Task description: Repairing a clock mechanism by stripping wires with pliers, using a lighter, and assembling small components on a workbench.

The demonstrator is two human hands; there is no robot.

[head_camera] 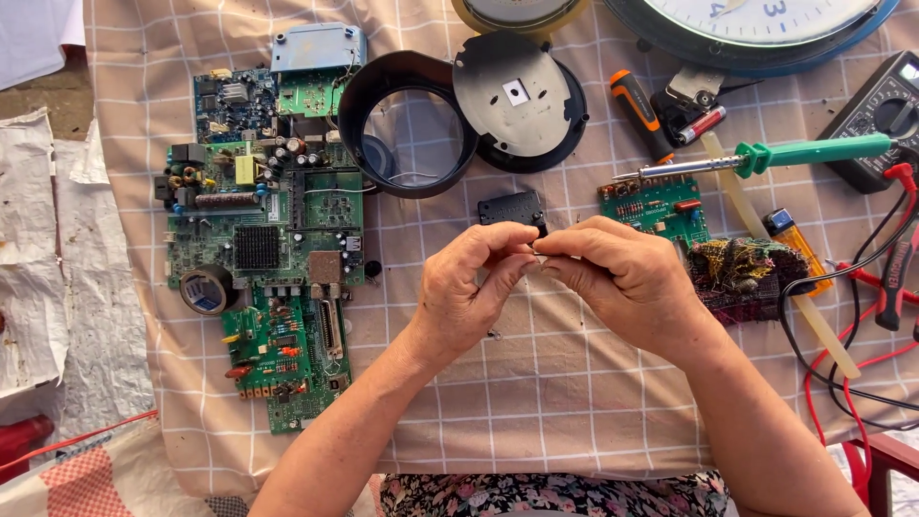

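Underneath everything, a beige checked cloth (536,402) covers the work surface, with crumpled white paper (38,287) lying off its left edge. Largest on the cloth is a cluster of green circuit boards (263,239) on the left, a roll of tape (205,289) resting at their near-left side. At the far right edge, part of a big round clock face with a blue rim (756,24) shows. Far centre, a black ring-shaped clock housing (407,124) with a clear lens lies touching a round black back plate (519,96). To the right, a soldering iron with a green handle (766,155) lies across a smaller green board (656,206); a multimeter (885,110) sits at the far right, its red and black leads trailing nearward. A dark tangled pad (742,273) lies beside a yellow lighter (793,239). In the middle, the left hand (464,287) and right hand (617,273) meet, fingertips pressed together, pinching a small piece (538,249) between them; it is too small to identify, perhaps a metal part. Just beyond the fingertips, a small black clock movement (512,208) lies on the cloth.
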